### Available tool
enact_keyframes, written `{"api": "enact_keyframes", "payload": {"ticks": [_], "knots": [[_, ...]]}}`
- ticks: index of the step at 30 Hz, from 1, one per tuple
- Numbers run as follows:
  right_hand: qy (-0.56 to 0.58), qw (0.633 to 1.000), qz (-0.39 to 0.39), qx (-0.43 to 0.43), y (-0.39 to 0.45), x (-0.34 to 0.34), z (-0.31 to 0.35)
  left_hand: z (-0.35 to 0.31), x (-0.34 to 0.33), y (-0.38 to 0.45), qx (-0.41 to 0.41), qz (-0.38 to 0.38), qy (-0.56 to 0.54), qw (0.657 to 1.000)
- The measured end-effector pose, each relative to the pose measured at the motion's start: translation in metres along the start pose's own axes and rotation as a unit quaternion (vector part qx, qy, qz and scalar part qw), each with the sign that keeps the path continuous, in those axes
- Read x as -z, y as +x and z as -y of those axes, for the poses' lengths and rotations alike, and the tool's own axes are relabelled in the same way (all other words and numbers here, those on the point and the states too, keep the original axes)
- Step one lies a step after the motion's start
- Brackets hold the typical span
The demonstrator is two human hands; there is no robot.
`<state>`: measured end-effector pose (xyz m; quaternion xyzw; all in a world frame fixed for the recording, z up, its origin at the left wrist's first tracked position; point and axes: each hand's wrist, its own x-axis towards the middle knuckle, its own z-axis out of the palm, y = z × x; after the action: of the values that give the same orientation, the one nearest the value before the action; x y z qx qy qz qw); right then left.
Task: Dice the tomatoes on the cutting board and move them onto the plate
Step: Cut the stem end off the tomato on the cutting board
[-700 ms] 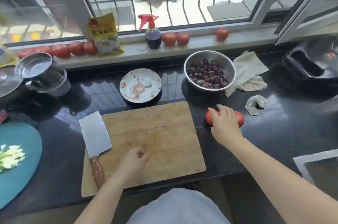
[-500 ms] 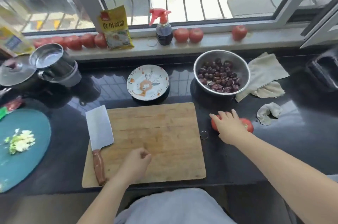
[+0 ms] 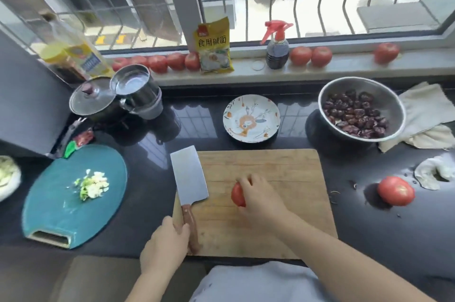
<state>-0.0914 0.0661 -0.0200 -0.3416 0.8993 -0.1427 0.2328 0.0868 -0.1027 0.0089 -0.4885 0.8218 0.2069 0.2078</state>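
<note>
Tomato [image 3: 237, 195] moved from counter onto board [image 3: 283, 163].

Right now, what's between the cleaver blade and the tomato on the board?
Nothing: in the head view only bare wooden cutting board separates the cleaver from the tomato held by the right hand.

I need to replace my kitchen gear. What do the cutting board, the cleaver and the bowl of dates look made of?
Cutting board: pale wood or bamboo, matte, visible grain. Cleaver: bright steel blade, reddish wooden-looking handle. Bowl: shiny silvery metal, probably stainless steel.
</note>
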Motion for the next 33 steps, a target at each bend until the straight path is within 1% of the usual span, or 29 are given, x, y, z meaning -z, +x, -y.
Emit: {"api": "enact_keyframes", "payload": {"ticks": [3, 6, 8, 11, 12, 14, 16, 18, 19, 21, 23, 24, 26, 28, 30, 32, 33], "knots": [[-0.036, 0.999, -0.018, -0.017, 0.015, -0.027, 0.025, 0.006, 0.004, 0.013, -0.013, 0.030, 0.048, 0.998], [-0.068, 0.997, -0.020, -0.032, 0.016, -0.045, 0.029, 0.004, 0.003, 0.023, -0.033, 0.039, 0.066, 0.997], [-0.062, 0.997, -0.011, -0.044, 0.014, -0.048, 0.030, 0.004, 0.001, 0.026, -0.035, 0.046, 0.075, 0.995], [0.005, 0.998, -0.006, -0.065, 0.007, -0.040, 0.032, 0.004, -0.006, 0.028, -0.031, 0.057, 0.100, 0.993], [0.046, 0.995, -0.020, -0.081, 0.001, -0.035, 0.033, 0.003, -0.009, 0.028, -0.028, 0.057, 0.099, 0.993], [0.129, 0.982, -0.076, -0.113, -0.015, -0.026, 0.030, 0.000, -0.014, 0.027, -0.022, 0.058, 0.072, 0.995], [0.179, 0.964, -0.136, -0.141, -0.035, -0.022, 0.021, -0.004, -0.016, 0.023, -0.010, 0.049, 0.009, 0.999], [0.218, 0.947, -0.155, -0.178, -0.053, -0.019, 0.011, -0.004, -0.015, 0.019, 0.006, 0.023, -0.119, 0.993], [0.237, 0.940, -0.146, -0.198, -0.060, -0.015, 0.009, -0.002, -0.013, 0.019, 0.014, 0.010, -0.202, 0.979], [0.263, 0.935, -0.112, -0.211, -0.066, -0.006, 0.010, 0.004, -0.005, 0.020, 0.028, -0.004, -0.353, 0.935], [0.287, 0.938, -0.086, -0.176, -0.064, 0.007, 0.021, 0.010, 0.002, 0.022, 0.030, -0.018, -0.424, 0.905], [0.301, 0.938, -0.073, -0.156, -0.061, 0.016, 0.030, 0.009, 0.006, 0.021, 0.019, -0.022, -0.437, 0.899], [0.323, 0.937, -0.046, -0.128, -0.050, 0.036, 0.051, 0.000, 0.016, 0.015, -0.028, -0.051, -0.427, 0.902], [0.348, 0.931, -0.029, -0.106, -0.039, 0.059, 0.072, -0.021, 0.028, -0.002, -0.103, -0.107, -0.395, 0.907], [0.373, 0.925, -0.017, -0.072, -0.032, 0.084, 0.092, -0.047, 0.034, -0.019, -0.181, -0.161, -0.359, 0.901], [0.394, 0.917, -0.037, -0.051, -0.027, 0.105, 0.104, -0.073, 0.036, -0.030, -0.268, -0.231, -0.289, 0.890], [0.401, 0.911, -0.068, -0.062, -0.024, 0.115, 0.106, -0.084, 0.034, -0.032, -0.316, -0.270, -0.249, 0.875]]}}
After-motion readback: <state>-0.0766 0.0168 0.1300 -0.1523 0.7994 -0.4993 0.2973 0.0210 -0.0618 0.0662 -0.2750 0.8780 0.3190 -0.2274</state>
